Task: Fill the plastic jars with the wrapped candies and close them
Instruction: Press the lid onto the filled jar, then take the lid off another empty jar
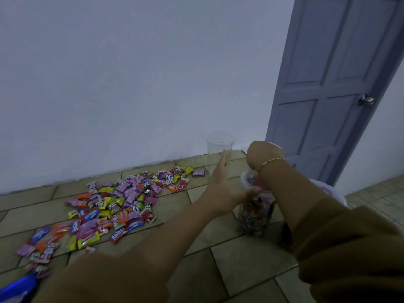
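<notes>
The left hand (220, 189) reaches out flat, fingers straight toward an empty clear jar (219, 153) by the far wall, thumb against the rim of the filled jar (256, 212) on the floor (240, 259). The right hand (263, 155) is bent down over that jar's mouth; its fingers are hidden behind the wrist, so I cannot tell what they hold. The right forearm covers part of the jar. Wrapped candies (113, 206) lie spread to the left. A door (328, 84) stands at the far right.
</notes>
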Demonstrator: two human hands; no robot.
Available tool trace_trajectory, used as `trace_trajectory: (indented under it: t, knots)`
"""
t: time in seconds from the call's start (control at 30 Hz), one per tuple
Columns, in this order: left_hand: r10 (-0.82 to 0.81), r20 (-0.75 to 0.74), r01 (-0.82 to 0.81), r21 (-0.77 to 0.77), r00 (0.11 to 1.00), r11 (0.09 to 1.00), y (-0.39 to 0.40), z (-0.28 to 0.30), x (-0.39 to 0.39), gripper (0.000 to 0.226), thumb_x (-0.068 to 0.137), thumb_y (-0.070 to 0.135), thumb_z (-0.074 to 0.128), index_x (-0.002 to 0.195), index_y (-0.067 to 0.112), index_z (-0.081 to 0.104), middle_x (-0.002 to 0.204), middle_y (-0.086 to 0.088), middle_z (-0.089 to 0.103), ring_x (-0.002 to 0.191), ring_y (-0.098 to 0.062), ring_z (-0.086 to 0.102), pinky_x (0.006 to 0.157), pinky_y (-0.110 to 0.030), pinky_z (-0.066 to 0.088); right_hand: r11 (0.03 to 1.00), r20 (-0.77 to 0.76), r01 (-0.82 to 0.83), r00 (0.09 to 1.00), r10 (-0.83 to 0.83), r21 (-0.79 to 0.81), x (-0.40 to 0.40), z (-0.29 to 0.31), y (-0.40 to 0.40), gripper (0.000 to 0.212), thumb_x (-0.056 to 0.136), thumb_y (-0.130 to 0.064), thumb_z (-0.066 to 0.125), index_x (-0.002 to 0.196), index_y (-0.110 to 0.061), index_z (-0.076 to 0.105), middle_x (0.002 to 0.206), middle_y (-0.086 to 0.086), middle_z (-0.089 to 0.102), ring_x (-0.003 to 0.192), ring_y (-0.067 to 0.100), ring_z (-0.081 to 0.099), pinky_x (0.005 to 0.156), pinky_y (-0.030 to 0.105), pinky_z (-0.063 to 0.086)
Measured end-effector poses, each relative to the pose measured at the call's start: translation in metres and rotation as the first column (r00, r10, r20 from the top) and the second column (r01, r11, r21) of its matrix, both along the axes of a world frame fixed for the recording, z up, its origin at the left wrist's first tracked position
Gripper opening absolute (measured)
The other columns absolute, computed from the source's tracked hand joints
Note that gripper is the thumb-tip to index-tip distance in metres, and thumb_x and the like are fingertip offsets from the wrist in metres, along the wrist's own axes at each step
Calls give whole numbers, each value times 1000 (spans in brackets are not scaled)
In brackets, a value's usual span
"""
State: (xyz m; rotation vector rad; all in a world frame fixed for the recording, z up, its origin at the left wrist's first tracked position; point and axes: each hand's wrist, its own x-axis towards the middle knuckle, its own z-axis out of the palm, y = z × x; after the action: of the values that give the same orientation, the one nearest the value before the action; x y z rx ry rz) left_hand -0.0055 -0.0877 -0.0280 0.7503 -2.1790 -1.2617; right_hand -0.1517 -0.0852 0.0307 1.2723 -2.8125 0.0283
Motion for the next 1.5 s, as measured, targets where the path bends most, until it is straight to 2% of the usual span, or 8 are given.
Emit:
trace_trajectory:
  t: [0.4,0.53,0.63,0.77,1.0,1.3,1.37,1.5]
  knots:
    - [326,-32,-317,162,945,935,-34,-3,40,51,90,13,52,140,19,41,128,-6,51,107,-22,57,76,-20,43,930,-151,-365,918,368,45,62,4,-11,22,88,-2,46,104,-5,61,109,10,63,101,28,60,71,32,43]
    - [529,-13,-491,352,849,797,-46,3,73,15,95,30,47,104,22,56,95,6,60,87,-12,54,71,-27,40,811,-118,-586,806,580,-15,107,-1,-5,22,91,-17,47,107,-11,61,111,9,64,101,28,60,76,34,44]
    - [559,-8,-512,391,829,765,-51,7,101,48,86,57,52,105,14,63,103,0,66,92,-17,61,78,-31,47,696,126,-690,686,717,-199,130,0,9,37,89,-29,57,125,-20,59,127,1,59,115,20,53,90,28,40]
    - [574,5,-538,356,819,764,-53,8,136,25,90,40,57,90,16,63,89,-3,66,73,-14,62,58,-24,46,674,414,-409,560,717,-615,147,-13,16,39,88,-38,60,120,-15,60,106,-3,62,100,14,56,83,25,40]
    - [630,-78,-437,654,773,618,-35,12,171,5,85,8,58,85,6,63,65,-5,66,56,-16,58,38,-19,44,816,793,12,240,559,-578,173,-60,15,37,90,-47,54,100,-11,56,81,-2,54,68,10,49,60,27,44]
    - [647,-69,-372,769,759,519,-28,13,173,5,86,12,61,85,9,65,65,-5,67,69,-22,59,71,-38,52,863,859,98,200,471,-496,178,-63,11,51,91,-60,40,76,-13,53,60,0,51,47,12,50,46,21,39]
    - [675,-36,-467,694,737,548,-24,11,171,13,86,20,64,91,9,64,69,-2,66,70,-19,57,72,-35,48,859,858,136,239,455,-494,182,-65,10,59,91,-62,36,71,-10,55,57,2,53,44,14,51,43,19,39]
    - [657,159,-676,164,737,718,-14,8,176,42,85,41,63,110,19,38,87,3,50,63,-9,51,57,-26,37,806,841,247,234,488,-537,189,-66,18,60,90,-61,38,71,-8,56,56,5,51,43,15,52,43,21,39]
